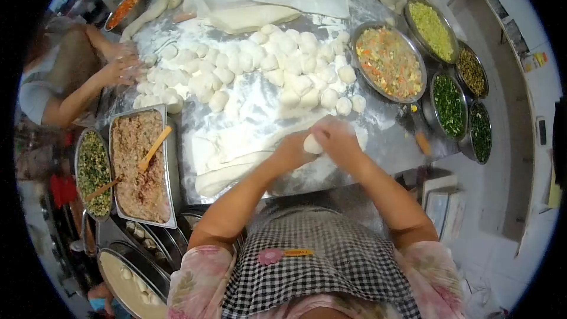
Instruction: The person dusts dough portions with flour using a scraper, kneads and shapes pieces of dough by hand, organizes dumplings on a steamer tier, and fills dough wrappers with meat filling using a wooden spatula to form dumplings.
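While the left hand curls its fingers around a pale dough piece, near the front edge of the worktop, the right hand bends over its upper side — blur hides whether those fingertips truly pinch, so I cannot tell. For this apparent shaping, I think the left fingers should support softly, without squeezing, and the right should press lightly and evenly — dry, floured skin would help against sticking and tearing.

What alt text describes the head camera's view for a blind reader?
Left hand and right hand hold a small dough piece above a floury table of dough lumps; bowls of chopped food flank it, another person's hands at left.
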`<state>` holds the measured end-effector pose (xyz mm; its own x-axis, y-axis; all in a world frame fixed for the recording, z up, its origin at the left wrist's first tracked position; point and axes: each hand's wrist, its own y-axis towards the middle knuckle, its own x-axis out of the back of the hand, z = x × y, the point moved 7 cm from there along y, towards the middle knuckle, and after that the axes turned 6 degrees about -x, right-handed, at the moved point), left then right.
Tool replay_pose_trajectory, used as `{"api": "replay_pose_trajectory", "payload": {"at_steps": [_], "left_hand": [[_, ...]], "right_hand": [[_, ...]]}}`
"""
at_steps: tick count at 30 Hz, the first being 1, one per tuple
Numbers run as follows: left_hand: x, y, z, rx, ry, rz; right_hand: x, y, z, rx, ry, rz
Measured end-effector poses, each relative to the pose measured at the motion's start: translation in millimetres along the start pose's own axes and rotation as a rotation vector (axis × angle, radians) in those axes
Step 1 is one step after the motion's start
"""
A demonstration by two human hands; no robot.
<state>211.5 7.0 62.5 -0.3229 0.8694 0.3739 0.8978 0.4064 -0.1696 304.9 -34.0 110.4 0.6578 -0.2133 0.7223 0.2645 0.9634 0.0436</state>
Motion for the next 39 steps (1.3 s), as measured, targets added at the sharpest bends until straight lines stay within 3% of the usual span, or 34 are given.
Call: {"api": "replay_pose_trajectory", "payload": {"at_steps": [3,4,7,9,11,13,14,17,19,22,23,24,25,26,27,29,31,33,35,37,39], "left_hand": [[-9,-20,-3,0.024,-0.714,0.128],[-11,-22,6,-0.103,-0.398,0.106],[-35,-30,35,0.038,-0.174,-0.002],[-24,-33,-3,-0.218,-0.014,-0.001],[-24,-35,-50,-0.474,0.110,0.017],[-7,-22,-40,-0.421,0.191,-0.112],[-9,-19,-18,-0.402,0.253,-0.185],[-10,-38,1,-0.323,0.587,-0.396],[-4,-47,5,-0.279,0.808,-0.501],[15,-42,21,0.047,0.219,-0.309],[19,-37,23,-0.009,0.079,-0.238],[23,-37,26,-0.063,-0.063,-0.163],[33,-38,10,-0.116,-0.205,-0.087],[26,-42,6,0.136,-0.397,0.089],[26,-44,9,0.042,-0.342,0.044],[7,-62,28,-0.130,-0.230,-0.040],[1,-71,32,-0.076,-0.148,-0.083],[9,-72,18,-0.092,-0.134,-0.052],[7,-67,-13,-0.248,0.063,-0.036],[18,-57,-21,-0.333,0.250,-0.142],[18,-58,-2,-0.311,0.395,-0.294]], "right_hand": [[-3,-18,54,0.387,-0.073,-0.108],[-14,-18,44,0.330,-0.028,-0.101],[-46,-3,-7,0.022,0.053,-0.053],[-58,23,-43,0.261,-0.353,-0.129],[-55,18,-49,0.278,-0.496,-0.214],[-18,33,-28,0.159,-0.379,-0.334],[-14,21,-36,-0.025,-0.035,-0.300],[-98,-32,-80,-0.830,1.130,0.078],[-93,-26,-63,-0.641,1.009,0.103],[-61,-4,-18,-0.494,0.618,0.257],[-47,8,0,-0.449,0.450,0.315],[-33,9,33,-0.072,0.040,0.087],[-35,2,53,0.078,0.037,0.036],[-37,-5,71,0.229,0.033,-0.014],[-38,-13,86,0.380,0.031,-0.060],[-60,-11,65,0.288,0.031,-0.046],[-83,-2,32,0.119,-0.011,-0.017],[-97,33,5,0.147,-0.382,-0.051],[-91,36,-6,0.142,-0.502,-0.084],[-58,49,15,0.179,-0.381,-0.138],[-72,15,-16,-0.354,0.314,-0.030]]}}
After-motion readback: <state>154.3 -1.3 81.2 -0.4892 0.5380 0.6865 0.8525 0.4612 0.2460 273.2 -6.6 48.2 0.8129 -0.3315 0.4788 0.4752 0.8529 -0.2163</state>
